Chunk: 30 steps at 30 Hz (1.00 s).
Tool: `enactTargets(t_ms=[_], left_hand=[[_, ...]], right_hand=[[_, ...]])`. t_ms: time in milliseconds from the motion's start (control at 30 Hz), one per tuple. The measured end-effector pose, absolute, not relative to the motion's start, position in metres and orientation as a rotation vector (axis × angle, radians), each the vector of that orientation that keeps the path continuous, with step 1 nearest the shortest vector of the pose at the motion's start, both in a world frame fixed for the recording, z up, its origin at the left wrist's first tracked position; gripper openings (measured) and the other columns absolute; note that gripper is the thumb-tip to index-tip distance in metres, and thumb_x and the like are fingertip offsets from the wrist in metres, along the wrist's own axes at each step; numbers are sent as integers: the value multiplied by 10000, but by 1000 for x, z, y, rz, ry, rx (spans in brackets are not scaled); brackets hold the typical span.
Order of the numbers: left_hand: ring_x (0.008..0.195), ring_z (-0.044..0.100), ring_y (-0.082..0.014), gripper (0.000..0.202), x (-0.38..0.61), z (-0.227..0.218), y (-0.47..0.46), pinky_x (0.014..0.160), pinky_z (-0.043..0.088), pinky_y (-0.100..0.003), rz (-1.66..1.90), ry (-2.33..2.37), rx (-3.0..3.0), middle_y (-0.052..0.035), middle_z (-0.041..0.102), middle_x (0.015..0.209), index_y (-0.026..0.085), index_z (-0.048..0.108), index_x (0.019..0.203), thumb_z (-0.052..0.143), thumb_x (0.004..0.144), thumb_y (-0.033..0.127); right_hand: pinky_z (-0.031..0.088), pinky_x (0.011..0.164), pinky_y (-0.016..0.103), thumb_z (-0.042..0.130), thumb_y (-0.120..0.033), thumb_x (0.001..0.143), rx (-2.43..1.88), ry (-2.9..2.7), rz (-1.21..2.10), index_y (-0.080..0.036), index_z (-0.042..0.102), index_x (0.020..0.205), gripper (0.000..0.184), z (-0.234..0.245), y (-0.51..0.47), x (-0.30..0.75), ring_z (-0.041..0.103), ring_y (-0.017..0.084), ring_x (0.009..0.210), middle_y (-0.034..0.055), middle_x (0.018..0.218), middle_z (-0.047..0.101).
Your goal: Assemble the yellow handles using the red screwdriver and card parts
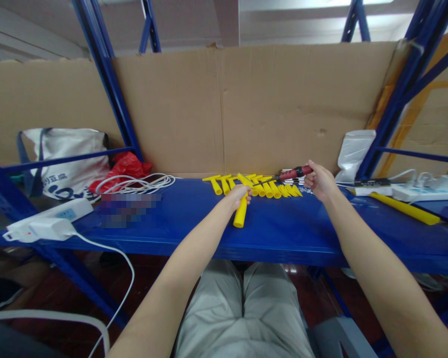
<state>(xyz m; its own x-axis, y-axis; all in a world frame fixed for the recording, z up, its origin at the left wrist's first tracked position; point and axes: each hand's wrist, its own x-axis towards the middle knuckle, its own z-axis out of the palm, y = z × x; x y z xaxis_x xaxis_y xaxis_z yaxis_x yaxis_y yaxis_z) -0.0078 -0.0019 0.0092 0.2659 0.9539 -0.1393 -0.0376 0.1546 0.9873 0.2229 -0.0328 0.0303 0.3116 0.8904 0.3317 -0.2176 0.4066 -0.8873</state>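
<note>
Apparently you're at the screwdriving step, your right hand [320, 181] closed on the red screwdriver [293, 173], your left hand [238, 198] gripping a yellow piece [240, 217] at the table's near middle; turning next likely calls for keeping both aligned.

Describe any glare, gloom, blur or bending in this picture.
Head view: a ceiling light glares near the top right; head view: the floor under the shelf lies in gloom; head view: the blue posts lean outward, probably wide-angle stretch; head view: a blocky patch masks part of the left side; head view: fine details on the yellow pieces and red-handled tool look soft.
</note>
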Motion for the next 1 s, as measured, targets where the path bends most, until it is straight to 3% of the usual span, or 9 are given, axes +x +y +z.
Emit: enactTargets(t_ms=[133, 333, 533, 800, 1000], left_hand=[[322, 307, -42, 177, -8, 9, -2, 368, 241, -169, 934, 1030, 1165, 78, 371, 464, 195, 352, 725, 393, 814, 47], [322, 306, -38, 176, -8, 9, -3, 372, 238, -164, 936, 1023, 1149, 81, 368, 469, 196, 351, 727, 404, 824, 59], [326, 309, -41, 174, -8, 8, -2, 375, 240, -167, 935, 1031, 1158, 82, 363, 474, 196, 354, 731, 408, 816, 54], [317, 306, -40, 191, -8, 9, -2, 376, 249, -173, 919, 1047, 1180, 82, 369, 464, 196, 351, 710, 383, 833, 54], [325, 309, -44, 184, -7, 10, -3, 375, 241, -174, 931, 1056, 1171, 80, 362, 469, 195, 350, 717, 391, 819, 48]], right_hand=[[246, 301, 170, 695, -501, 678, -816, -1018, 898, -201, 518, 752, 355, 32, -36, 222, 304, 45, 302, -101, 378, 328], [340, 357, 150, 676, -386, 744, -752, -982, 950, -192, 472, 684, 288, 36, -40, 219, 413, 39, 390, -51, 508, 492], [268, 313, 158, 696, -440, 711, -771, -1055, 936, -203, 387, 636, 396, 33, -38, 221, 318, 37, 335, -86, 435, 367], [266, 306, 177, 710, -466, 670, -846, -986, 908, -215, 353, 622, 439, 31, -32, 224, 331, 51, 321, -88, 386, 356], [249, 308, 175, 722, -470, 654, -830, -1019, 892, -215, 432, 677, 387, 30, -33, 224, 319, 53, 314, -97, 376, 336]])
